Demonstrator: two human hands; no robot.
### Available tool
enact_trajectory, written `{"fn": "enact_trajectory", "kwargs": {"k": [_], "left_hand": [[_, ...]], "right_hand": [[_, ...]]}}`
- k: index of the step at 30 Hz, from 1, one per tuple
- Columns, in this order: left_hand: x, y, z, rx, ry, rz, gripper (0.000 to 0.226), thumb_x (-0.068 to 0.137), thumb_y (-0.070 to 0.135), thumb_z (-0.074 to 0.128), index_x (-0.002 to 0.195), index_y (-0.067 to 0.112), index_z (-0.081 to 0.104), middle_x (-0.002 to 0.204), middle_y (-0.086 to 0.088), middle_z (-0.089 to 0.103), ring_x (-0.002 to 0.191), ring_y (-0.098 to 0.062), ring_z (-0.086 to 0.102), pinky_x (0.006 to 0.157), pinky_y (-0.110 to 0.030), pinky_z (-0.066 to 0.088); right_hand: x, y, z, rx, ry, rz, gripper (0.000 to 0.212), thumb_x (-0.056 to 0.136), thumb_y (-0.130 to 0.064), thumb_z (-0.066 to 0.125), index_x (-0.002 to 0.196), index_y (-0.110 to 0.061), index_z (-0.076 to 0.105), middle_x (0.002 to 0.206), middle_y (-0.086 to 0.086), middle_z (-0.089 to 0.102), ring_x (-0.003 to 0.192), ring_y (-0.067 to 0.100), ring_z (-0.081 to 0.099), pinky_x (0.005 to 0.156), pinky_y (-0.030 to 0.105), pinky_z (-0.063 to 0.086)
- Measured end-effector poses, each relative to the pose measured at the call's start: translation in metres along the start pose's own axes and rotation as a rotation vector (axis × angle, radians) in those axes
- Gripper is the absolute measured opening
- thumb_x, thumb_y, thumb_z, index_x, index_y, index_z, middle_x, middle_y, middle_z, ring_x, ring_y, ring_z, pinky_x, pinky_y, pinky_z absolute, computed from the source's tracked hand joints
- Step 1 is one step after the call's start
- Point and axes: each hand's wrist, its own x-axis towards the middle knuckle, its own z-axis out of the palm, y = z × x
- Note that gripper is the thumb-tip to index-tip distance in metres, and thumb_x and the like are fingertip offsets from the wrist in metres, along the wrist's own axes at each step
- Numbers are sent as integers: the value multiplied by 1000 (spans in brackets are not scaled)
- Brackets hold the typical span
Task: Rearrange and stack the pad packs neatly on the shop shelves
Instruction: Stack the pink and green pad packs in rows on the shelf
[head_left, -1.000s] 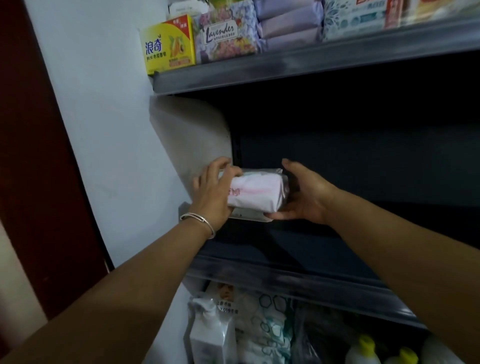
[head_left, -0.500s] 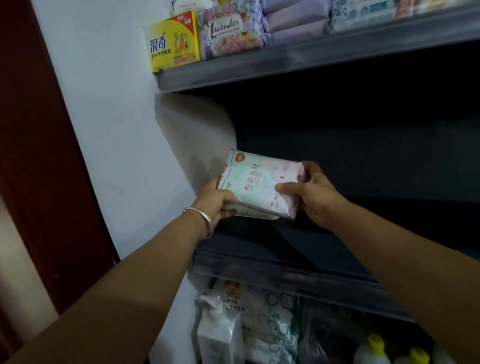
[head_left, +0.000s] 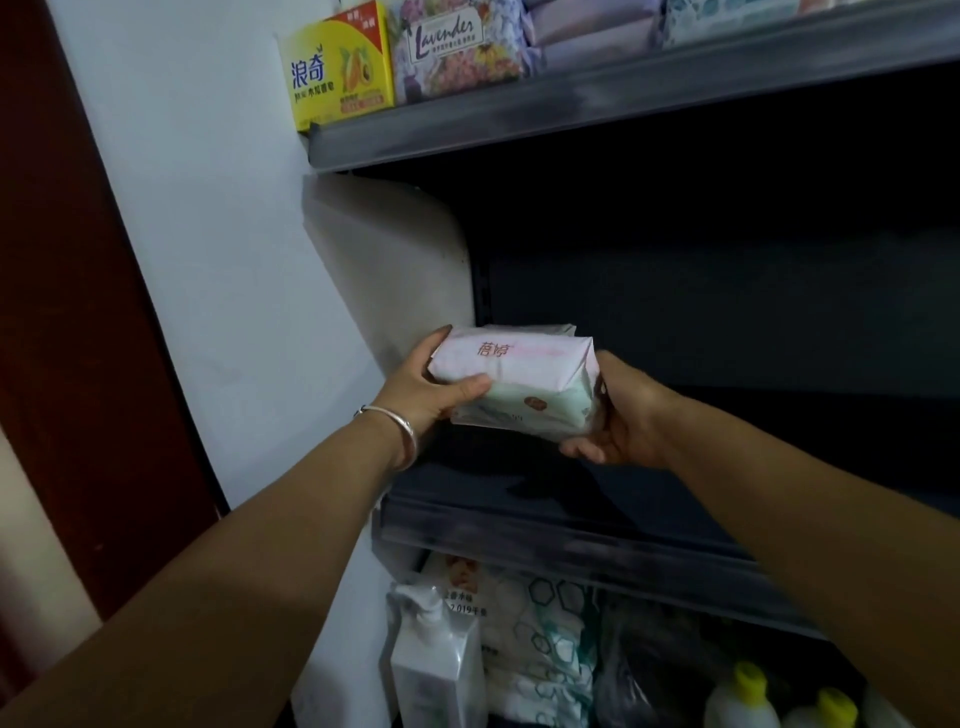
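Head view, the only one. Half a second back the pad pack (head_left: 511, 382) stood tipped up with its broad printed face toward the camera; now it lies flat again, long edge facing out, pink side panel with red lettering on top and a pale green face with a small round mark below. It may be two packs held as one, a pink one on a green one; the seam between them is not clear enough to say. The bundle is in the air, just above the left end of the dark middle shelf (head_left: 545, 514), close to the white side panel (head_left: 395, 270), and not yet resting on the boards. Read: the turning-over looks finished and the setting-down is the step in hand. Left hand (head_left: 426, 387), silver bangle (head_left: 402, 434) at the wrist, grips the left end, thumb curled along the front lower edge, fingers wrapped behind and over the top corner. Right hand (head_left: 615, 421) cups the right end from below and behind, fingers curled under the bottom edge; thumb hidden by the pack. Both forearms reach up and forward from the lower corners of the frame, converging on the pack. Upper shelf (head_left: 571, 111) carries a yellow box (head_left: 337, 65), a lavender pack (head_left: 457, 49) and purple packs (head_left: 592, 36). Below, a white bottle (head_left: 434, 670) and yellow-capped bottles (head_left: 743, 699).
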Motion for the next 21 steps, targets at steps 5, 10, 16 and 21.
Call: {"fn": "enact_trajectory", "kwargs": {"k": [5,10,16,21], "left_hand": [[-2,-1,-1,21,100,-24,49,83,7,67,128,10,49,92,-3,61,47,2,50,43,-13,48],[1,3,-11,80,206,-82,45,82,23,70,120,3,58,69,1,54,36,1,44,38,-13,37],[3,0,-20,249,302,-70,34,79,39,72,89,8,62,64,-3,52,46,-10,51,50,-18,42],[11,-20,-30,438,351,-36,50,59,72,54,70,24,65,76,-15,66,73,-35,61,82,-46,55]], "right_hand": [[5,3,-3,34,-130,1,74,86,-74,22,113,-18,62,95,21,69,52,30,66,36,24,48],[-2,2,-7,-76,-413,-154,56,76,-43,64,125,-19,53,109,13,65,81,27,69,63,27,58],[18,21,11,-443,-48,-288,47,71,-22,81,113,-19,60,104,-1,66,93,16,62,79,27,53],[33,28,20,-450,24,-352,59,65,-14,84,118,-15,56,111,2,64,101,19,62,88,31,53]]}}
